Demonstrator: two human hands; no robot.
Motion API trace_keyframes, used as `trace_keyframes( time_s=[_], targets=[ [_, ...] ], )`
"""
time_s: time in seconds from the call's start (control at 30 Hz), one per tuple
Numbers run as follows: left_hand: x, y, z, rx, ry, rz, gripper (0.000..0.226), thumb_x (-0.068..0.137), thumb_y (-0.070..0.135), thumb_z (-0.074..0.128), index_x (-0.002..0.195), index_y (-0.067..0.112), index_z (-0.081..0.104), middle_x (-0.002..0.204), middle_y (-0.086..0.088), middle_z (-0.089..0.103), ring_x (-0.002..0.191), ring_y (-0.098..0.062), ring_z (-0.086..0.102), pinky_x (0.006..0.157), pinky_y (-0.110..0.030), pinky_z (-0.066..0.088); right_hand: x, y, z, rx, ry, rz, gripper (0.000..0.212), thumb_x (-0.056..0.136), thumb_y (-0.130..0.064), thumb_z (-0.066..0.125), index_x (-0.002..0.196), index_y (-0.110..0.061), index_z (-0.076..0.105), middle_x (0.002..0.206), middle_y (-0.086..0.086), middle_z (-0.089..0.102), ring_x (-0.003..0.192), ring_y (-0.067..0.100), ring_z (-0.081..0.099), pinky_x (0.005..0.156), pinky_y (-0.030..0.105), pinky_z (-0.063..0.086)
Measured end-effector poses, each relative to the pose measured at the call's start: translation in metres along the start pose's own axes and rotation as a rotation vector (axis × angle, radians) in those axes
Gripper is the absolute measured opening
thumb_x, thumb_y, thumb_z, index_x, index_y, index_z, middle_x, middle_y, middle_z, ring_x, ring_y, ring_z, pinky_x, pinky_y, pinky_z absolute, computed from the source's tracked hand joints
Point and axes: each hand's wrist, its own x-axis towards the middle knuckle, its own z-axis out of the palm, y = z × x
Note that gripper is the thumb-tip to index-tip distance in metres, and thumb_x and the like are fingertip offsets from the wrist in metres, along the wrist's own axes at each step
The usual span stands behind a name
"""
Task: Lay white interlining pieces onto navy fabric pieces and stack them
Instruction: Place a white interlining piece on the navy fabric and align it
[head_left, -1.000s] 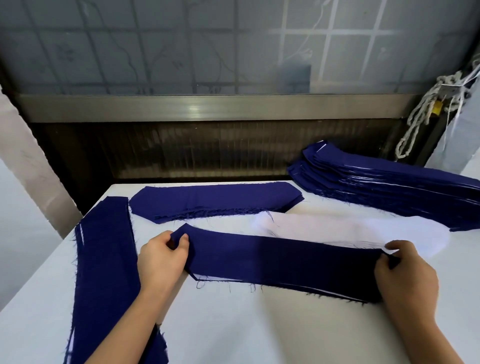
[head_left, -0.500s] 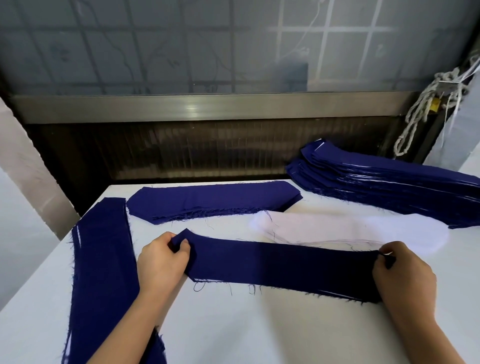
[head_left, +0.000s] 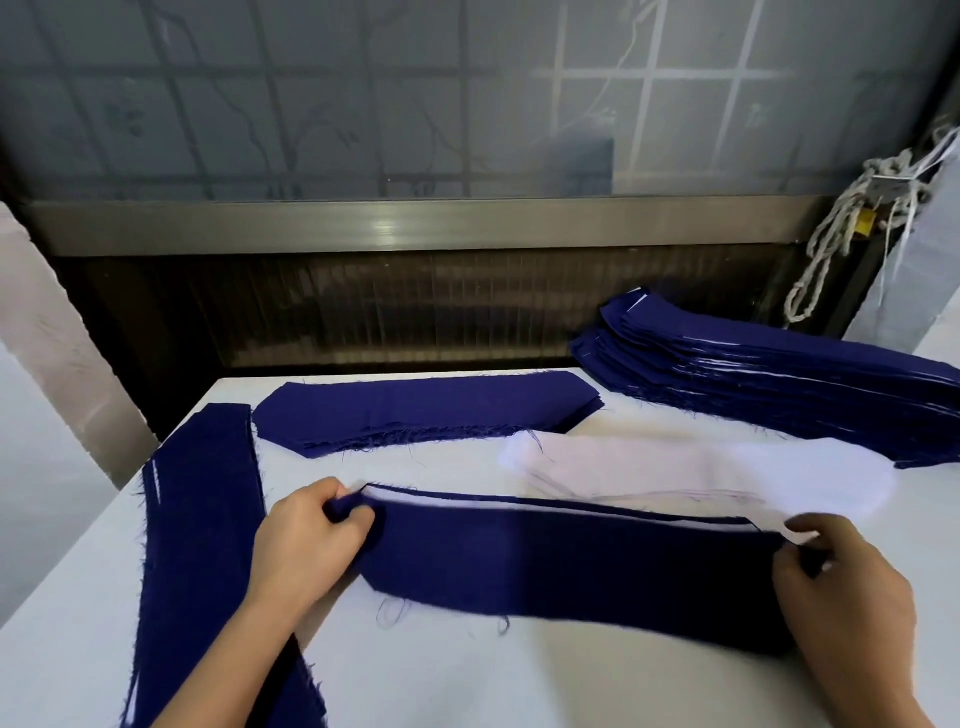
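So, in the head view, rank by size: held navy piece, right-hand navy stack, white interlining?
Largest: held navy piece, though nearest the camera.
Then right-hand navy stack, cut off by the frame.
Smallest: white interlining, partly covered.

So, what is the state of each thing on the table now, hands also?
Held navy piece: stretched between hands, white edge showing on top.
Left hand: pinches its left end.
Right hand: pinches its right end.
White interlining pile: lying flat behind it.
Tall navy stack: resting far right.
Low navy stack: flat, far centre.
Left navy strips: flat.
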Motion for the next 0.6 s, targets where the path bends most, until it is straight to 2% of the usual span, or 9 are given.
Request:
trace_keyframes(
  time_s=[0.1, 0.2, 0.27, 0.33, 0.43, 0.6],
  targets=[
    [-0.007, -0.007, -0.017, 0.143, -0.107, 0.060, 0.019, 0.076, 0.028, 0.068, 0.063, 0.025, 0.055, 0.053, 0.006, 0.058, 0.053, -0.012, 0.052, 0.050, -0.027, 0.038, -0.008, 0.010, -0.010, -0.088, -0.070, -0.015, 0.030, 0.070, 0.003, 0.071, 0.090, -0.018, 0.065, 0.068, 0.001, 0.062, 0.073, 0.036, 0.057, 0.071, 0.043, 0.045],
    [-0.015, -0.006, -0.023, 0.339, -0.214, 0.158, 0.010, 0.074, 0.030, 0.067, 0.074, 0.033, 0.058, 0.068, 0.012, 0.059, 0.071, -0.007, 0.053, 0.061, -0.025, 0.036, -0.010, 0.010, -0.014, -0.173, -0.115, -0.040, 0.035, 0.063, 0.006, 0.073, 0.092, -0.013, 0.068, 0.069, 0.003, 0.062, 0.079, 0.038, 0.059, 0.075, 0.044, 0.042],
    [-0.017, -0.006, -0.020, 0.383, -0.200, 0.223, 0.026, 0.072, 0.025, 0.067, 0.090, 0.031, 0.049, 0.086, 0.018, 0.052, 0.083, -0.009, 0.049, 0.072, -0.028, 0.035, -0.009, 0.006, -0.013, -0.215, -0.068, -0.041, 0.042, 0.060, 0.006, 0.073, 0.098, -0.013, 0.069, 0.086, 0.009, 0.065, 0.090, 0.040, 0.056, 0.084, 0.048, 0.037],
    [-0.015, -0.002, -0.017, 0.303, -0.096, 0.275, 0.038, 0.071, 0.018, 0.070, 0.098, 0.028, 0.045, 0.092, 0.019, 0.047, 0.087, -0.011, 0.047, 0.080, -0.031, 0.035, -0.005, -0.001, -0.009, -0.238, -0.018, -0.078, 0.045, 0.063, 0.002, 0.073, 0.105, -0.012, 0.067, 0.105, 0.014, 0.063, 0.100, 0.041, 0.053, 0.091, 0.050, 0.033],
    [-0.007, 0.011, -0.007, 0.208, -0.022, 0.344, 0.036, 0.071, 0.012, 0.070, 0.095, 0.029, 0.048, 0.086, 0.019, 0.049, 0.079, -0.007, 0.049, 0.070, -0.030, 0.039, 0.008, -0.022, 0.006, -0.166, -0.053, -0.223, 0.036, 0.074, -0.003, 0.069, 0.109, -0.011, 0.065, 0.111, 0.014, 0.061, 0.103, 0.038, 0.052, 0.089, 0.050, 0.039],
    [-0.001, 0.018, 0.021, 0.174, -0.072, 0.374, 0.013, 0.084, 0.019, 0.061, 0.090, 0.027, 0.052, 0.073, 0.016, 0.056, 0.066, -0.004, 0.054, 0.055, -0.019, 0.035, 0.030, -0.075, 0.064, -0.041, -0.313, -0.490, 0.021, 0.092, -0.010, 0.058, 0.112, -0.011, 0.064, 0.112, 0.003, 0.059, 0.104, 0.022, 0.054, 0.086, 0.036, 0.047]
  ],
)
